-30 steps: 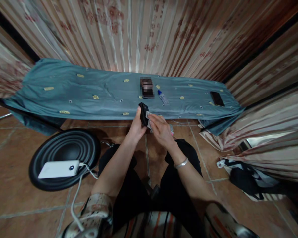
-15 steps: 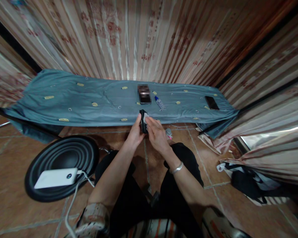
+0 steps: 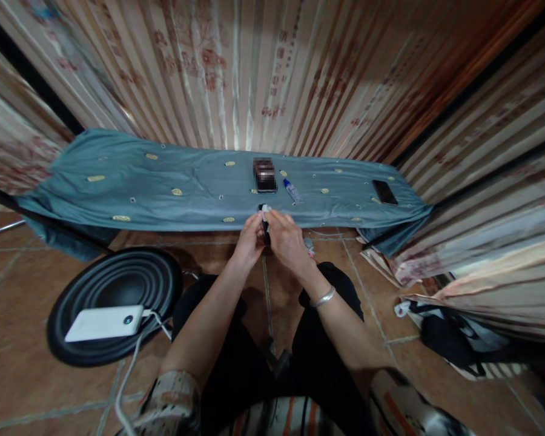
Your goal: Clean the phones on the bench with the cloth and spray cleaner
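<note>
White wipe (image 3: 266,209) in R hand (image 3: 289,240) grip, black item (image 3: 266,234) in L hand (image 3: 249,240) grip; now turned more edge-on, pressing far end, prob. wiping edge.

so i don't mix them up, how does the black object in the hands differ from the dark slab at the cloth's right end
The black object is held between the left hand and right hand, while the dark slab lies flat on the teal cloth. The black object shows only a narrow strip, partly hidden by the hands; the dark slab shows its broad face. Both are dark.
</note>
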A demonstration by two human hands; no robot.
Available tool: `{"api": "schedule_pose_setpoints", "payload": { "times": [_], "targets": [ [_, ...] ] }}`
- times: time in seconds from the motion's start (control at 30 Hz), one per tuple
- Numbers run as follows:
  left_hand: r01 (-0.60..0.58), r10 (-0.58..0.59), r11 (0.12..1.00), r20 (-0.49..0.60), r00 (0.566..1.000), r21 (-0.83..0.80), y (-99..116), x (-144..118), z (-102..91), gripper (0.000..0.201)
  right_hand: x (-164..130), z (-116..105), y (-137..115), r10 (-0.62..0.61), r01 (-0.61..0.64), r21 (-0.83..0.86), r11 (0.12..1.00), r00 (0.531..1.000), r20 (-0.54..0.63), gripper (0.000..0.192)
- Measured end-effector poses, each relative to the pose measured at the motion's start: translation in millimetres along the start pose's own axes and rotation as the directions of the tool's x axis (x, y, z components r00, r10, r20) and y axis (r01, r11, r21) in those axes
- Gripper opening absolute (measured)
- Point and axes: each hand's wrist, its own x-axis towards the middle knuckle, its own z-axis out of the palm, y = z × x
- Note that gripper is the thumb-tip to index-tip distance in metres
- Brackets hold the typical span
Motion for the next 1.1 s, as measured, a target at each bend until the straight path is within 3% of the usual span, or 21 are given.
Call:
{"api": "schedule_pose_setpoints", "payload": {
  "times": [0.2,0.4,0.57,0.67,0.8,0.93,1.1],
  "targets": [
    [0.008,-0.008,1.000,0.009,1.000,0.024,3,1,-1.4,0.025,-36,-4,-15,-0.020,0.020,0.000,1.000,1.000,-0.023,0.043],
    [0.118,-0.118,0.993,0.011,0.993,-0.006,3,-1,3.0,0.033,-52,-3,-24,-0.003,0.007,0.075,0.997,0.999,-0.053,0.045],
    [0.086,-0.087,0.996,-0.011,0.996,-0.037,2,-3,7.7,0.029,-39,7,-18,0.030,-0.016,0.165,0.986,0.996,-0.086,0.050],
    [0.048,-0.047,0.998,0.038,0.998,-0.031,2,-8,9.2,0.023,-22,11,-7,0.029,-0.010,0.179,0.984,0.994,-0.101,0.051],
    [0.078,-0.079,0.997,0.065,0.995,0.027,5,-14,10.9,0.022,2,10,5,0.041,-0.017,0.193,0.981,0.991,-0.124,0.049],
    [0.068,-0.070,0.997,0.047,0.996,0.038,8,-15,11.1,0.023,15,10,14,0.097,-0.069,0.225,0.972,0.988,-0.117,0.045],
    [0.082,-0.082,0.997,0.055,0.995,0.003,10,-12,9.4,0.024,9,22,23,0.242,-0.203,0.291,0.935,0.964,-0.106,0.042]
  ]
}}
